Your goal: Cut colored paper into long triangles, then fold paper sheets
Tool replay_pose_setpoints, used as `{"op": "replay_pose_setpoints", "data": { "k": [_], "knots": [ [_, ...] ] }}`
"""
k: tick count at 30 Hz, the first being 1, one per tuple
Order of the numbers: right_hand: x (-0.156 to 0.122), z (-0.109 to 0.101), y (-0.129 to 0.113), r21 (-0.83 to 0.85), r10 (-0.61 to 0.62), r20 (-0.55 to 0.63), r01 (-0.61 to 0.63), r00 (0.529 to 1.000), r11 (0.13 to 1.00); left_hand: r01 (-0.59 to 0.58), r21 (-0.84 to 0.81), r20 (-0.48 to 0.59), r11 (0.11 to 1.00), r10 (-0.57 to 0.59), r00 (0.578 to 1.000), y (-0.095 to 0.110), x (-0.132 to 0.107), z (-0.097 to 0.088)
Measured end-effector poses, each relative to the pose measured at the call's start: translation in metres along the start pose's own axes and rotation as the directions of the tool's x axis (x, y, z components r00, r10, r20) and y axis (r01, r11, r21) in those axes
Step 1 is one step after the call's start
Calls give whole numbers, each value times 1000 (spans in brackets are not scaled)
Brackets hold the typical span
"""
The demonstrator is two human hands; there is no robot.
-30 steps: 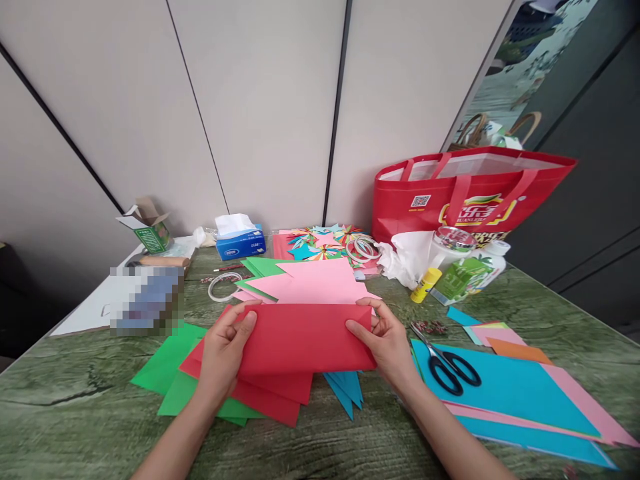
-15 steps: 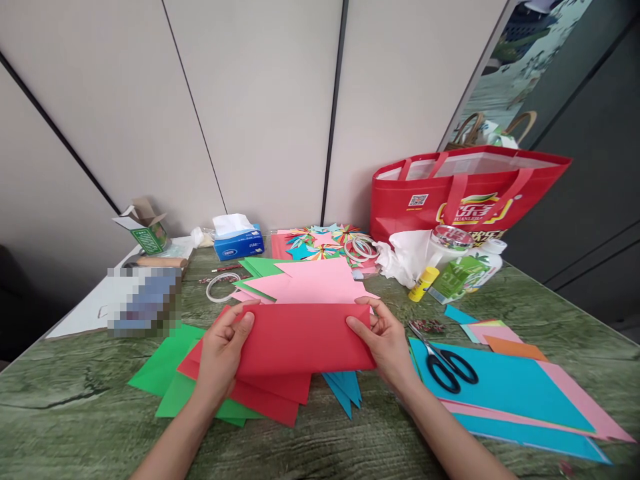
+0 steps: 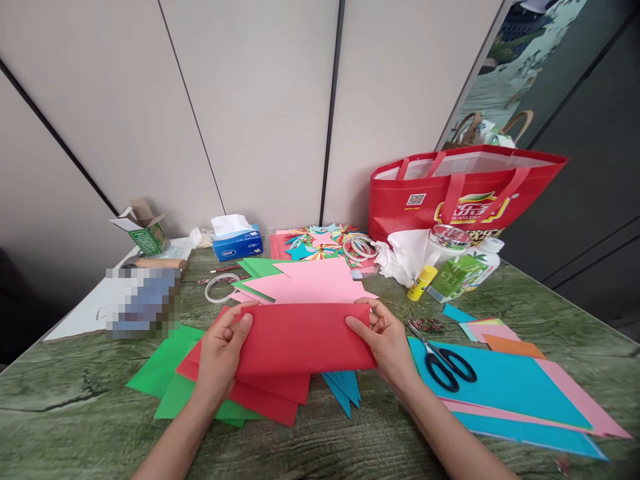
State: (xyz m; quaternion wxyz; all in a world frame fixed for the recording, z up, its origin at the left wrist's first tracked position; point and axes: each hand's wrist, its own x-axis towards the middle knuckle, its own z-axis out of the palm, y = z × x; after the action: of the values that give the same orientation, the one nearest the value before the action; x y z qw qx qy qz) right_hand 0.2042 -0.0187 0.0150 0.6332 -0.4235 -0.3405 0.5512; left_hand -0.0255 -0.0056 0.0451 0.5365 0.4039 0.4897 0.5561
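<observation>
A folded red paper sheet [image 3: 305, 337] is held just above the green table [image 3: 320, 440]. My left hand [image 3: 223, 353] grips its left end, thumb on top. My right hand [image 3: 385, 343] pinches its right end. Under it lie more red sheets [image 3: 273, 393], green sheets [image 3: 160, 373] and blue paper triangles [image 3: 345, 390]. Pink paper pieces [image 3: 310, 283] lie just beyond the red sheet.
Black scissors [image 3: 443, 363] rest on blue and pink sheets [image 3: 515, 393] at right. Behind stand a red tote bag [image 3: 460, 193], a yellow glue stick [image 3: 419, 283], a green carton [image 3: 453, 280], tape rolls [image 3: 360, 248], a tissue box [image 3: 236, 241] and colourful paper stars [image 3: 320, 243].
</observation>
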Motion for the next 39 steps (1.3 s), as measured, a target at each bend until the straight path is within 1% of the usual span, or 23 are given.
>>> {"op": "replay_pose_setpoints", "data": {
  "k": [2,8,14,25,39],
  "knots": [
    [1,0,-1,18,11,-2,-11,1000,1000,-6,8,-4,1000,6,1000,-1,1,-1],
    [4,-1,-4,71,31,-88,-25,996,997,-37,29,-29,999,38,999,-2,1,-1],
    [3,-1,-4,122,57,-84,-46,995,991,-39,25,-17,999,39,999,-2,1,-1],
    [3,-2,-3,85,42,-97,-34,994,996,-45,42,-21,998,46,999,-2,0,-1],
    [4,-2,0,119,47,-116,-33,992,992,-40,72,-6,997,41,999,-6,1,-3]
  ]
}}
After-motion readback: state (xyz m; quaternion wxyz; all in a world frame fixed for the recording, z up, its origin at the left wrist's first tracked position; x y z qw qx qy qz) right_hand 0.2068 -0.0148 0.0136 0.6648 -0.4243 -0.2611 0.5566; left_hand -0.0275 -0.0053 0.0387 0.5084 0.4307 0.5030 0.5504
